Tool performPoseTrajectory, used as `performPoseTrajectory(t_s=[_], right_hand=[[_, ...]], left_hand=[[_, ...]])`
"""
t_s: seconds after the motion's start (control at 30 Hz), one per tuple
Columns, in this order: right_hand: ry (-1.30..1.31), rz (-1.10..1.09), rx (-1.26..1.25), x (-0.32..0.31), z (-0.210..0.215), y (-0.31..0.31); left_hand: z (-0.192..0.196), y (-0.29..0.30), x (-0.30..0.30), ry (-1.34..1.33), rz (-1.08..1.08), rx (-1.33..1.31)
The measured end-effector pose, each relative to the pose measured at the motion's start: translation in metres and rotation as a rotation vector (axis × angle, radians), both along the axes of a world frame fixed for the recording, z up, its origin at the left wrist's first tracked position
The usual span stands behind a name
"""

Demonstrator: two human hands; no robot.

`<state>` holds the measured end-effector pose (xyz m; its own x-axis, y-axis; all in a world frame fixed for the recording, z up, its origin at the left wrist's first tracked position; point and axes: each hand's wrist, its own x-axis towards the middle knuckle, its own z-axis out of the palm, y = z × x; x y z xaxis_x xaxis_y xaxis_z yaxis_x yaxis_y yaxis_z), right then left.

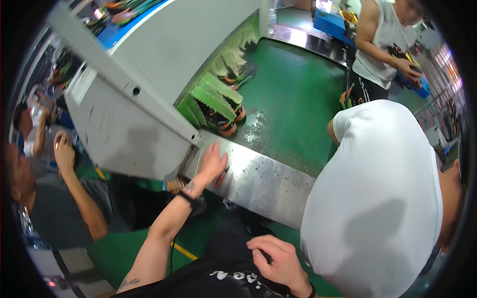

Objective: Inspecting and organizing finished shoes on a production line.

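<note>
My left hand (212, 163) reaches over the bare metal ledge (268, 181) at the end of a green conveyor belt (288, 104). Its fingers are stretched and apart, with nothing visible in them. Beside it on the ledge lies a small red-handled tool (221, 179), partly hidden by the hand. In front of my dark shirt, my right hand (278, 260) hangs loosely curled, with a gap between thumb and fingers and nothing seen in it. Beyond my left hand, black-and-orange shoes (227, 130) sit on the belt, partly under a green fringed curtain (211, 97). Another dark shoe (243, 77) is farther back.
A large white machine housing (134, 119) rises at the left of the belt. Close on my right is a person in a white shirt (372, 193). A person in grey (59, 208) stands at left; another (375, 49) holds a shoe at far right.
</note>
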<state>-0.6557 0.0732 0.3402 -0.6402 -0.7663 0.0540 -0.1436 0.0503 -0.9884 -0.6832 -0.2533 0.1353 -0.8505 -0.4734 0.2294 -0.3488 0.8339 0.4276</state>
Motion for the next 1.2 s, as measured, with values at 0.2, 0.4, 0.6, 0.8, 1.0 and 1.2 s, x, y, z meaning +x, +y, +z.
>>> performPoseTrajectory(t_s=[0.2,0.4,0.6,0.8,1.0,1.2], right_hand=[[0.104,-0.377,0.336,0.005,-0.017,-0.013],[0.084,-0.388,0.504,-0.031,-0.040,-0.068],[0.037,-0.385,0.521,-0.071,-0.044,-0.102],[0.145,-0.281,0.546,-0.074,-0.045,-0.100],[0.119,-0.252,0.559,-0.060,-0.050,-0.090],[0.221,-0.201,0.543,-0.040,-0.053,-0.077]], left_hand=[[-0.020,-0.062,-0.151,-0.366,-0.015,-0.125],[-0.018,-0.065,-0.164,-0.504,0.015,0.010],[-0.015,-0.064,-0.148,-0.580,-0.044,0.033],[-0.024,-0.086,-0.171,-0.621,-0.021,0.445],[-0.055,-0.090,-0.187,-0.500,0.001,0.422],[-0.064,-0.109,-0.231,-0.381,0.122,1.021]])
